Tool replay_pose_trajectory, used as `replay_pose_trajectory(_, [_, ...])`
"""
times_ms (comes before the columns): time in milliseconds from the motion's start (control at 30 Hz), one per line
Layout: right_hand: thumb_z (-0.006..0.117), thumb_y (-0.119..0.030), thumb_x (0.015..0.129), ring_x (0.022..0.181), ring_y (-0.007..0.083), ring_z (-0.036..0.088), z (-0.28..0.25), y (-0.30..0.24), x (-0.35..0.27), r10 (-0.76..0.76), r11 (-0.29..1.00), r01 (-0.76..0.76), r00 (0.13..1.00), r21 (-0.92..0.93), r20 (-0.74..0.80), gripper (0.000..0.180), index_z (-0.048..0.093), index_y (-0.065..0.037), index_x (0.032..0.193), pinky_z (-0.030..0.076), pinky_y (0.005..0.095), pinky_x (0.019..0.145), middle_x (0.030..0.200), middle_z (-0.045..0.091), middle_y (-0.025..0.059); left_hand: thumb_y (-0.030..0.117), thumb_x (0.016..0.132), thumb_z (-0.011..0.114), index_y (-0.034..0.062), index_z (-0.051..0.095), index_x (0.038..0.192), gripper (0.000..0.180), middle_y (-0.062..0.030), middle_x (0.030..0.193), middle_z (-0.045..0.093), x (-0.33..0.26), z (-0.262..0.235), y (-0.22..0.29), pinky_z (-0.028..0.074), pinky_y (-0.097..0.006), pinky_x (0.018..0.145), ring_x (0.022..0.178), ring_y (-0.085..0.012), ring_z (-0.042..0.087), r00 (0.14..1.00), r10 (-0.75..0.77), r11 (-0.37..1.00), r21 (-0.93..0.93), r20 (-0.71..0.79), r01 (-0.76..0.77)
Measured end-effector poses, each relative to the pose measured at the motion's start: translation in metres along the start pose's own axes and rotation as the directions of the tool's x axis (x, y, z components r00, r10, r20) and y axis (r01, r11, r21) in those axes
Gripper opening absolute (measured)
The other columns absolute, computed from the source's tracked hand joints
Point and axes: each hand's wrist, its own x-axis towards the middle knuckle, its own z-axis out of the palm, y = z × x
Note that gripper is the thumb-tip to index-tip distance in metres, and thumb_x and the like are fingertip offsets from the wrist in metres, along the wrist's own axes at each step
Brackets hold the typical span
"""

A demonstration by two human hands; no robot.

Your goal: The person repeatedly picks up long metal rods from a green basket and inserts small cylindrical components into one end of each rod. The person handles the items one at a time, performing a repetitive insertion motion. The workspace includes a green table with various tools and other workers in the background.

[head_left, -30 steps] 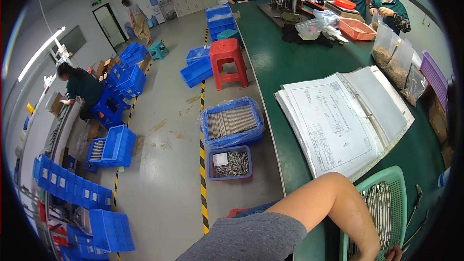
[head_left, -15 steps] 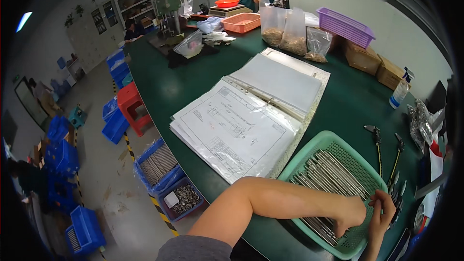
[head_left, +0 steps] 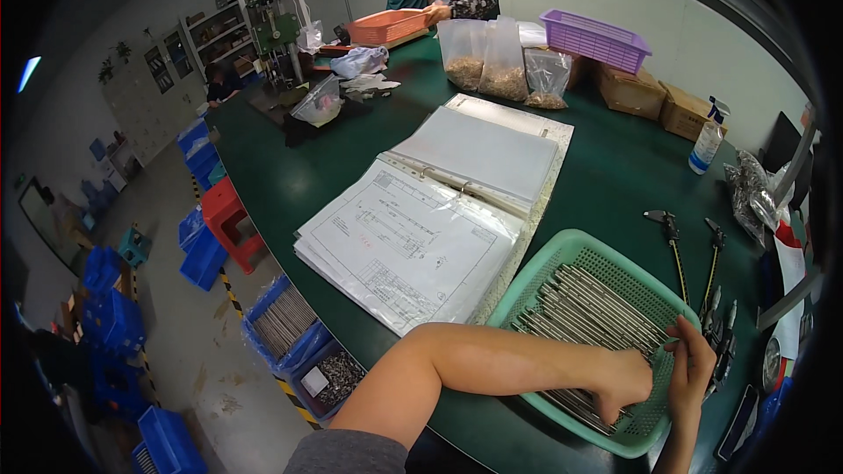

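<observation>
A green plastic basket on the table holds many thin metal rods lying side by side. My left arm crosses over its near side, and my left hand reaches down onto the rods at the right end. The thumb points down, and the other fingers are hidden behind the hand. At the basket's right rim is my right hand, palm inward, fingers loosely bent and apart, with nothing visible in them. An open ring binder with a technical drawing in a clear sleeve lies left of the basket.
Calipers and other hand tools lie right of the basket. Beyond stand a spray bottle, cardboard boxes, a purple basket and bags of small parts. A co-worker's hand touches an orange basket. Blue bins stand below the left edge.
The view has shifted slightly. Across the table, the orange basket is now up by the co-worker's hand, and the orange bowl is no longer seen. My right hand's fingers have straightened a little.
</observation>
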Motion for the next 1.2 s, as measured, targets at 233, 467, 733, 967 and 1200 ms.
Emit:
replay_pose_trajectory(233, [0.04, 0.008, 0.078, 0.064, 0.0141, 0.057, 0.001, 0.001, -0.001, 0.058, 0.998, -0.058, 0.998, 0.031, 0.004, 0.03, 0.053, 0.002, 0.105, 0.046, 0.0244, 0.059, 0.082, 0.06, 0.0124, 0.02, 0.045, 0.061, 0.0029, 0.053, 0.049, 0.019, -0.01, 0.051, 0.053, 0.001, 0.003, -0.005, 0.042, -0.038, 0.047, 0.052, -0.0285, 0.053, 0.997, -0.005, 1.0, -0.01, 0.075, 0.006])
replay_pose_trajectory(467, [0.042, 0.009, 0.077, 0.064, 0.0146, 0.057, 0.0, 0.001, 0.0, 0.039, 0.999, -0.039, 0.999, -0.007, 0.022, 0.028, 0.054, 0.002, 0.102, 0.046, 0.0244, 0.057, 0.081, 0.06, 0.012, 0.027, 0.05, 0.062, 0.0047, 0.059, 0.056, 0.023, -0.0089, 0.056, 0.057, 0.003, -0.001, -0.002, 0.045, -0.037, 0.053, 0.058, -0.0265, 0.057, 0.984, -0.041, 0.998, 0.051, 0.175, 0.032])
replay_pose_trajectory(733, [0.04, 0.01, 0.077, 0.065, 0.0155, 0.057, 0.0, 0.001, 0.001, -0.014, 1.0, 0.014, 1.0, -0.005, 0.015, 0.032, 0.053, 0.001, 0.105, 0.046, 0.0249, 0.058, 0.082, 0.06, 0.0127, 0.019, 0.046, 0.06, 0.0036, 0.054, 0.051, 0.017, -0.0103, 0.051, 0.054, -0.001, -0.003, 0.001, 0.043, -0.038, 0.049, 0.052, -0.0287, 0.054, 0.999, -0.016, 1.0, -0.002, 0.048, 0.016])
replay_pose_trajectory(967, [0.039, 0.01, 0.077, 0.065, 0.0147, 0.057, -0.001, 0.004, 0.001, 0.013, 1.0, -0.013, 0.999, 0.011, 0.029, 0.035, 0.052, 0.0, 0.109, 0.046, 0.025, 0.058, 0.083, 0.061, 0.0125, 0.017, 0.048, 0.058, 0.0056, 0.057, 0.055, 0.013, -0.0094, 0.056, 0.057, -0.001, -0.005, 0.002, 0.044, -0.038, 0.053, 0.057, -0.0272, 0.057, 0.997, -0.051, 0.994, -0.1, -0.064, 0.045])
replay_pose_trajectory(1200, [0.043, 0.006, 0.079, 0.062, 0.0135, 0.056, 0.001, 0.004, 0.0, 0.041, 0.998, -0.041, 0.999, 0.042, -0.006, 0.031, 0.054, -0.001, 0.106, 0.045, 0.0242, 0.056, 0.079, 0.061, 0.0109, 0.013, 0.052, 0.054, 0.0025, 0.054, 0.057, 0.012, -0.0132, 0.053, 0.053, -0.006, -0.018, 0.001, 0.042, -0.041, 0.049, 0.054, -0.0315, 0.054, 0.994, -0.044, 0.994, -0.104, -0.097, 0.034])
